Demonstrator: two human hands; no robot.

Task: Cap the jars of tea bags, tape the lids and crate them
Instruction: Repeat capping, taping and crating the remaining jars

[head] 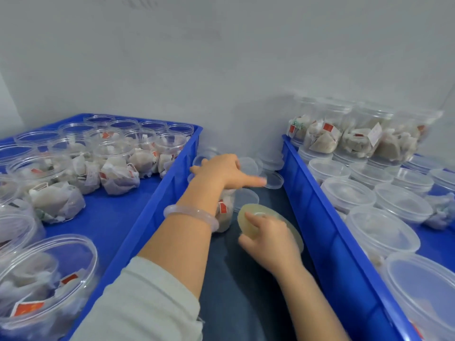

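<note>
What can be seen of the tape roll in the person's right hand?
The tape roll is a flat, yellowish, translucent ring, its central hole partly covered. It is tilted, face toward the camera, over the dark table between the left crate and right crate. The right hand grips it, fingers curled over its face and rim. A jar of tea bags and a clear lid lie beyond it; contact with the table cannot be told.

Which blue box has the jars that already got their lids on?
The right crate: its capped jars wear clear lids, some stacked at the back. The left crate holds open jars with tea bags showing.
</note>
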